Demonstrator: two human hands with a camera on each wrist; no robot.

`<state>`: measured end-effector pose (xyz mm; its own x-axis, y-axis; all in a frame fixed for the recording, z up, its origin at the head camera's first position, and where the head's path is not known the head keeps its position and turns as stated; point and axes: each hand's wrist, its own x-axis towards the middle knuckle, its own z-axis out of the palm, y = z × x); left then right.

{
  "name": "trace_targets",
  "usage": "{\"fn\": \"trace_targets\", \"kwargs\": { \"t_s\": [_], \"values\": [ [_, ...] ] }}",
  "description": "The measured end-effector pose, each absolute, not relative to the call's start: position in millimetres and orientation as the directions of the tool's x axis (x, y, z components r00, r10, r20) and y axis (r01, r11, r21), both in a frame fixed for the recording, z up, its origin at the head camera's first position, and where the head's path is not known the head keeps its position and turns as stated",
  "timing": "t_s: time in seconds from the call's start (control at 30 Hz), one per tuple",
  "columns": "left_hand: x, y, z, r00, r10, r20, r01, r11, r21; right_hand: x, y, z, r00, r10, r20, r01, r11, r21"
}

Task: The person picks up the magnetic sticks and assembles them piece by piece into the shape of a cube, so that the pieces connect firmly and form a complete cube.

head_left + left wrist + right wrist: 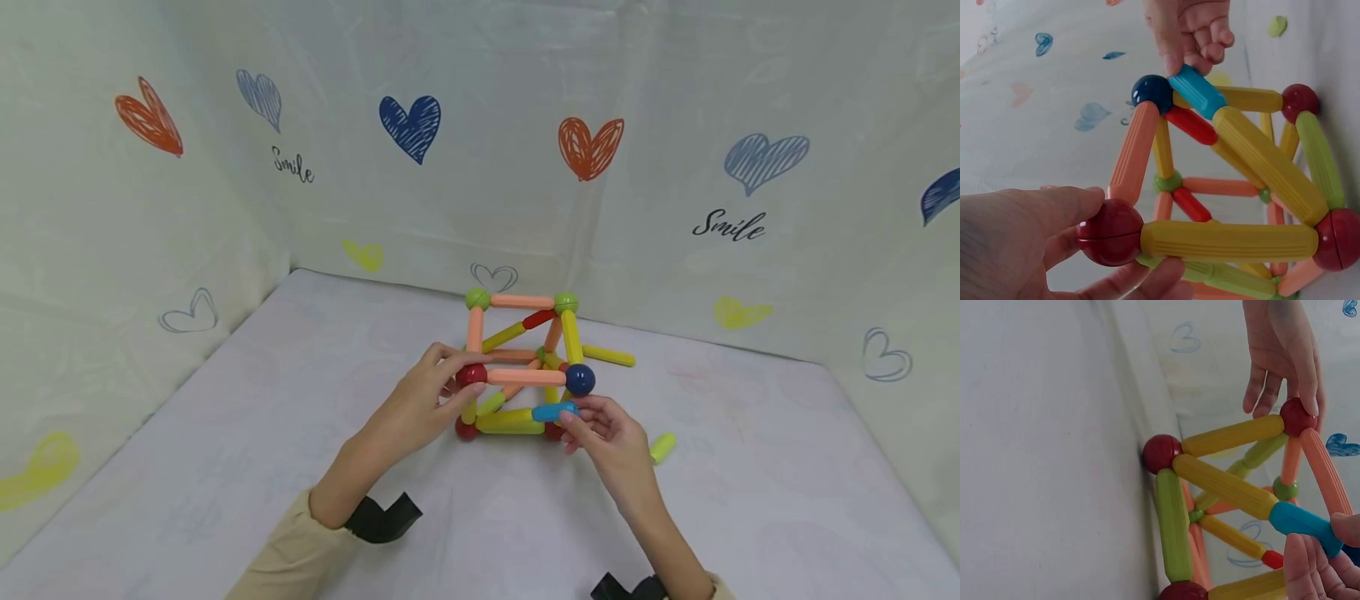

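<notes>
A frame of magnetic rods and balls stands on the table. My left hand (412, 412) grips the red ball (1110, 232) at its upper front left corner, thumb and fingers on either side. Between thumb and fingers, my right hand (618, 446) pinches a short blue rod (1304, 525). That rod meets the end of a yellow rod (1269, 164), which slants up from a lower red ball (1338, 239). Close beside the blue rod's held end is the dark blue ball (580, 380); whether they touch I cannot tell. A salmon rod (527, 377) spans the two upper front balls.
A loose light-green rod (663, 447) lies right of my right hand. Another yellow rod (609, 356) shows behind the frame on the right. Green balls (566, 303) top the back corners. A white backdrop (495, 217) with printed hearts rises behind the table.
</notes>
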<state>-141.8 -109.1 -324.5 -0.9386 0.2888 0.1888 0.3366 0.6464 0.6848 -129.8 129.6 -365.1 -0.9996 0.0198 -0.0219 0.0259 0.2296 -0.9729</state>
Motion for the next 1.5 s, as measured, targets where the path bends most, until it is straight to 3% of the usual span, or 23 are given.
{"fn": "trace_targets", "kwargs": {
  "t_s": [0.17,0.33,0.5,0.7,0.87,1.07,1.3,1.5],
  "values": [
    [-141.4,-108.1,-324.0,-0.940,0.284,0.188,0.333,0.641,0.691,-130.7,126.2,-365.5,-0.999,0.036,-0.029,0.035,0.152,-0.988],
    [-141.1,-107.2,-324.3,-0.936,0.290,0.202,0.345,0.633,0.693,-141.3,128.9,-382.9,-0.998,0.030,0.050,-0.046,0.140,-0.989],
    [-141.5,-106.5,-325.9,-0.928,0.298,0.224,0.367,0.625,0.689,-148.4,129.5,-389.1,-0.997,0.034,0.065,-0.058,0.182,-0.982],
    [-141.1,-106.1,-326.8,-0.928,0.292,0.231,0.369,0.633,0.680,-143.6,124.4,-361.6,-0.997,0.058,-0.045,0.061,0.315,-0.947],
    [-141.2,-104.9,-327.5,-0.930,0.290,0.225,0.362,0.626,0.690,-153.2,155.1,-351.8,-0.994,-0.018,-0.108,0.078,0.571,-0.817],
    [-144.9,-102.0,-331.2,-0.933,0.288,0.217,0.351,0.591,0.726,-194.5,209.9,-345.6,-0.998,-0.036,-0.055,0.005,0.784,-0.621],
    [-147.5,-100.9,-338.1,-0.943,0.257,0.212,0.324,0.560,0.763,-255.6,228.8,-378.6,-0.976,-0.167,-0.137,-0.091,0.894,-0.440],
    [-145.8,-101.4,-333.0,-0.938,0.280,0.204,0.333,0.559,0.759,-271.5,221.3,-400.4,-0.993,-0.088,-0.079,-0.049,0.915,-0.402]
  ]
}}
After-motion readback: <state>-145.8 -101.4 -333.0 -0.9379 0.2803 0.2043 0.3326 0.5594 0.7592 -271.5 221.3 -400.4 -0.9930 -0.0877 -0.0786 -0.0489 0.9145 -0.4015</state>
